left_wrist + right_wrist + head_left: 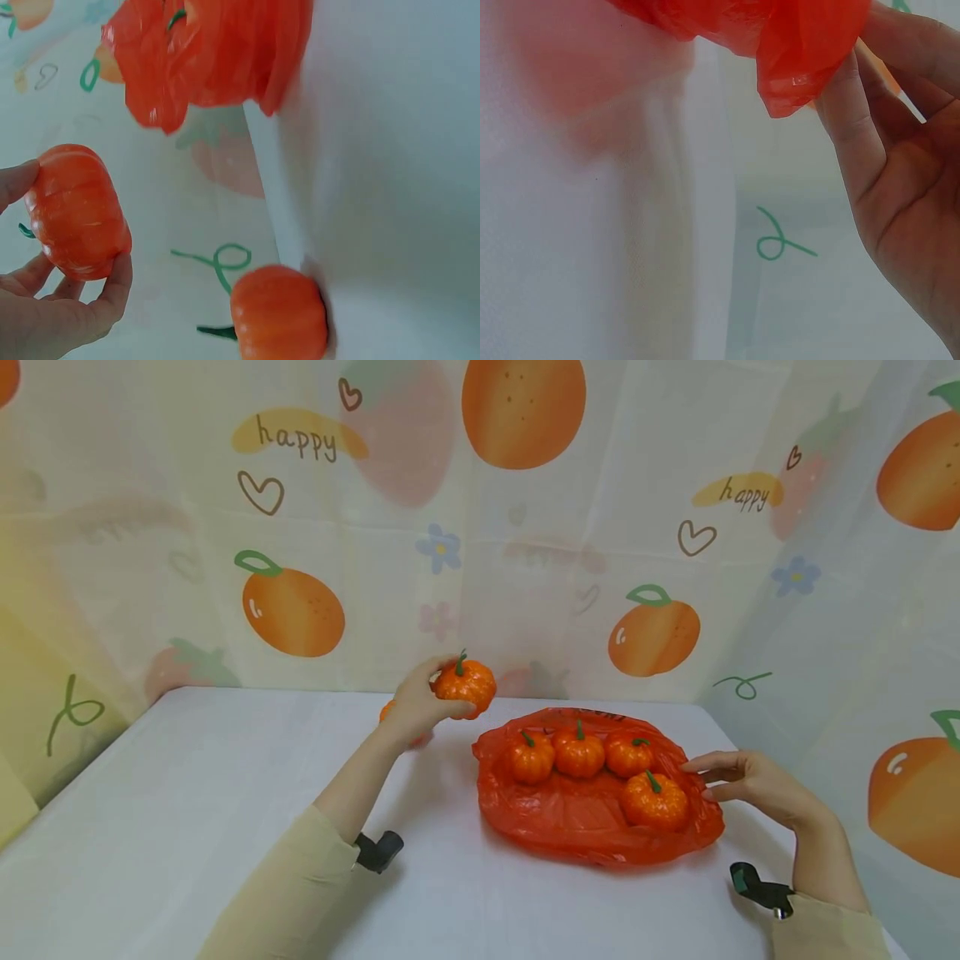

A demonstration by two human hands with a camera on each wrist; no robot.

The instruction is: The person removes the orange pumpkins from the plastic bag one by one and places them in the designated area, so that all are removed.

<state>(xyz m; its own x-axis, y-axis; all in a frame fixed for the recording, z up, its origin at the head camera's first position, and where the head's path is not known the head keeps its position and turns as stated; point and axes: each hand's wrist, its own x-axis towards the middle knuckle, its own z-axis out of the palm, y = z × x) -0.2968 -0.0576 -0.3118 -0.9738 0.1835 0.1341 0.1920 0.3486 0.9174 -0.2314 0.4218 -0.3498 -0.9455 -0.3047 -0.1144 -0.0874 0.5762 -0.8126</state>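
My left hand (437, 693) grips a small orange pumpkin (466, 684) with a green stem, held above the white table near the back wall. In the left wrist view its fingers (112, 289) curl under that pumpkin (75, 214). A second loose pumpkin (279, 313) lies on the table behind the hand, mostly hidden in the head view. A red plastic bag (570, 831) lies open on the table with several pumpkins inside, one at the front right (654, 799). My right hand (701, 779) touches the bag's right edge (795, 75) with straight fingers (847, 127).
The white table (187, 793) is walled by a fruit-print curtain (525, 568) at the back and on both sides. The back wall stands close behind the loose pumpkin. Black wrist mounts show at both sleeves.
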